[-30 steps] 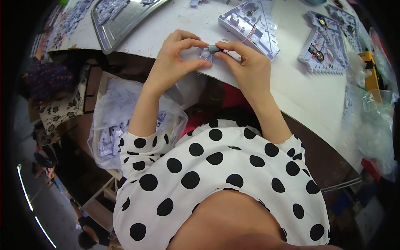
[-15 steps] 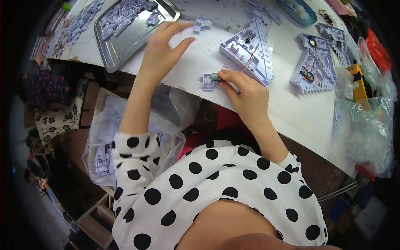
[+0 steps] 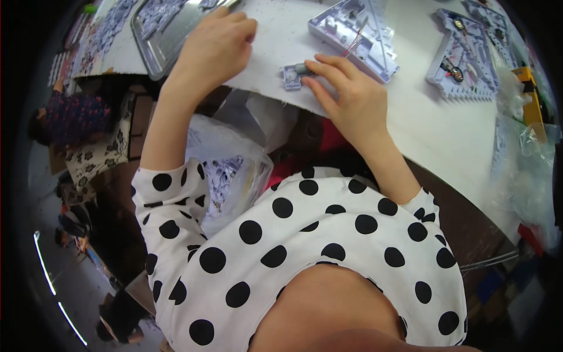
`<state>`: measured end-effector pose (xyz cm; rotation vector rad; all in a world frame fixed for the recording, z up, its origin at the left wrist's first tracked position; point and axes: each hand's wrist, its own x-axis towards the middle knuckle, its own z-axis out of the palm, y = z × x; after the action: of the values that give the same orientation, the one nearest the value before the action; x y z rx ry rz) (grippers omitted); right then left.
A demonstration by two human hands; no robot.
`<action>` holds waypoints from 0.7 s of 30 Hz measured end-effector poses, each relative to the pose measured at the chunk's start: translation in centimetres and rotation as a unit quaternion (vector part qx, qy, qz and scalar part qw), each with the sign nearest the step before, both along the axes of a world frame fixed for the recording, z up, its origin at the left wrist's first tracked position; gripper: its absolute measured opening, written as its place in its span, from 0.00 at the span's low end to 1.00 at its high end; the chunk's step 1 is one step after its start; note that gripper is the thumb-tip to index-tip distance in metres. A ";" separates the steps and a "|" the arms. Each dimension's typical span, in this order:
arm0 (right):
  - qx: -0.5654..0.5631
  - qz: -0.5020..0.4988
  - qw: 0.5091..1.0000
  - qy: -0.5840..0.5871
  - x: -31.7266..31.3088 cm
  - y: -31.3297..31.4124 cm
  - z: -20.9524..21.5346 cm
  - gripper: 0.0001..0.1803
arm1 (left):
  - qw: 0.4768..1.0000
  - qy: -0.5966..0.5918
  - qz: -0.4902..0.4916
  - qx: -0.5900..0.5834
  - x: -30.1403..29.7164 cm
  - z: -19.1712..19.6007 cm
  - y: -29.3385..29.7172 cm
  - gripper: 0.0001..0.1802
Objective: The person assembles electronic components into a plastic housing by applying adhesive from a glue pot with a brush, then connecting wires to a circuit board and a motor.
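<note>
Near the table's front edge, my right hand [image 3: 352, 97] pinches a small grey cylindrical motor [image 3: 302, 68] between thumb and fingers. The motor sits against a small pale lilac plastic bracket [image 3: 291, 79], which rests at the edge. My left hand [image 3: 217, 53] is over the right side of the metal tray [image 3: 157, 69], its fingers curled under and mostly hidden. Whatever it may hold cannot be seen. Just beyond my right hand lies a triangular pale lilac housing [image 3: 346, 35] with thin red wires.
Two more housings with wires and round parts, one a nearer housing [image 3: 463, 58], lie at the right. Beyond them are a yellow box [image 3: 531, 100] and clear plastic bags [image 3: 522, 170]. Loose plastic parts [image 3: 108, 32] cover the far left. A bag of parts [image 3: 223, 176] stands below the table edge.
My left hand has gone from spread fingers near a loose bracket to curled fingers by the tray. My right hand keeps hold of the motor. The view has tilted, putting the table higher.
</note>
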<state>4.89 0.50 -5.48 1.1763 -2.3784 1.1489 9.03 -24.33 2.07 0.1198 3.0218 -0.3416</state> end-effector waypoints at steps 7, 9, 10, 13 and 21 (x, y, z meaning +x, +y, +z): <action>-0.039 0.016 0.999 0.005 -0.3 0.1 -0.9 0.11 | 0.938 0.158 -0.011 0.309 0.1 -0.2 2.7 0.13; -0.042 0.005 0.999 -0.004 -0.3 0.3 -1.1 0.11 | 0.912 0.145 0.066 0.378 1.3 0.1 0.5 0.17; -0.048 0.014 0.999 -0.011 -0.1 0.2 -1.0 0.11 | 0.908 0.160 0.024 0.386 2.4 -0.8 -1.2 0.17; -0.051 0.013 0.999 -0.016 -0.3 0.6 -1.1 0.15 | 0.915 0.125 -0.007 0.383 4.1 -3.5 -1.1 0.21; -0.031 -0.022 0.998 0.040 -0.2 1.3 -1.6 0.14 | 0.874 0.161 0.058 0.454 4.1 -6.4 -1.8 0.18</action>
<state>4.65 1.76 -7.12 1.1238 -2.2810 1.1300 13.12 -26.09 -4.36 -0.0640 3.1800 1.1964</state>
